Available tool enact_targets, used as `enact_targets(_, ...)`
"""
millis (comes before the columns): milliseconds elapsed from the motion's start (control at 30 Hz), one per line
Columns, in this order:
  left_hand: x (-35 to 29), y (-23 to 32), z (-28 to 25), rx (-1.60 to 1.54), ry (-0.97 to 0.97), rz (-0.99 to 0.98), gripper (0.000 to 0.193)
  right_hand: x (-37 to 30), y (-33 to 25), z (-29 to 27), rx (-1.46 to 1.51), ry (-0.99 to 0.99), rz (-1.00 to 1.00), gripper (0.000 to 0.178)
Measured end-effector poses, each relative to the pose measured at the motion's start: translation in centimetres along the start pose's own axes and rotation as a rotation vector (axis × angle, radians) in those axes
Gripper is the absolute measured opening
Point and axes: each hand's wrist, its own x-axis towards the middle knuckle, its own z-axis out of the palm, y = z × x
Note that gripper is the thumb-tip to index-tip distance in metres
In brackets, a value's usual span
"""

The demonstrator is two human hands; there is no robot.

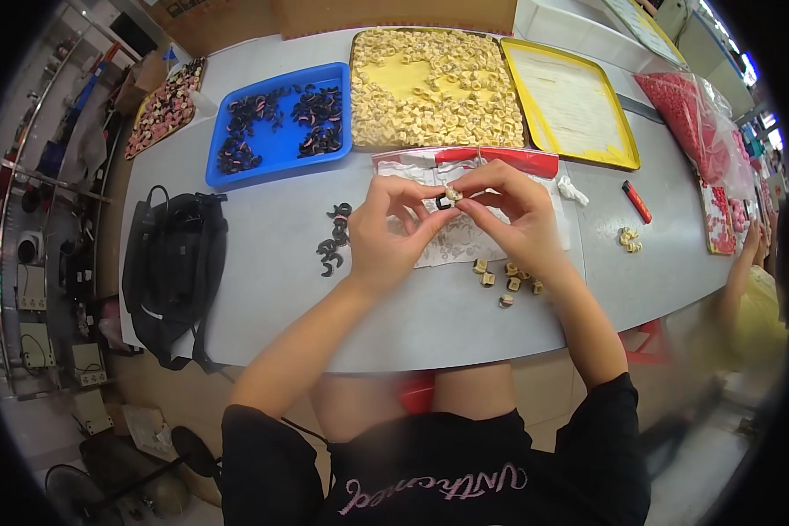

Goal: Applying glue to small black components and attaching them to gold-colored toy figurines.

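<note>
Bare forearms (307, 342) angled inward, left hand (386, 230) and right hand (515, 210) close together, both pinching

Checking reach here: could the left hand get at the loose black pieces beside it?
Probably yes: nothing covers the black pieces beside the left hand, though it grips a small part.

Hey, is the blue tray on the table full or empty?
Partly filled: dark curved pieces lie in separate clumps inside the blue tray, with bare blue surface showing between them.
</note>
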Motion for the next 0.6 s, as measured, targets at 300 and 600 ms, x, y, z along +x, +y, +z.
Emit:
enact_targets(300, -0.17, 0.19, -0.16, 0.006, -0.005, 0.010, 0.041, -0.30, -0.21, 0.01, 0.017, -0.020, 0.051, 0.016)
enact_targets(600, -0.27, 0.33, -0.20, 0.016, -0.001, 0.027, 0.042, -0.32, -0.34, 0.04, 0.013, -0.035, 0.022, 0.015)
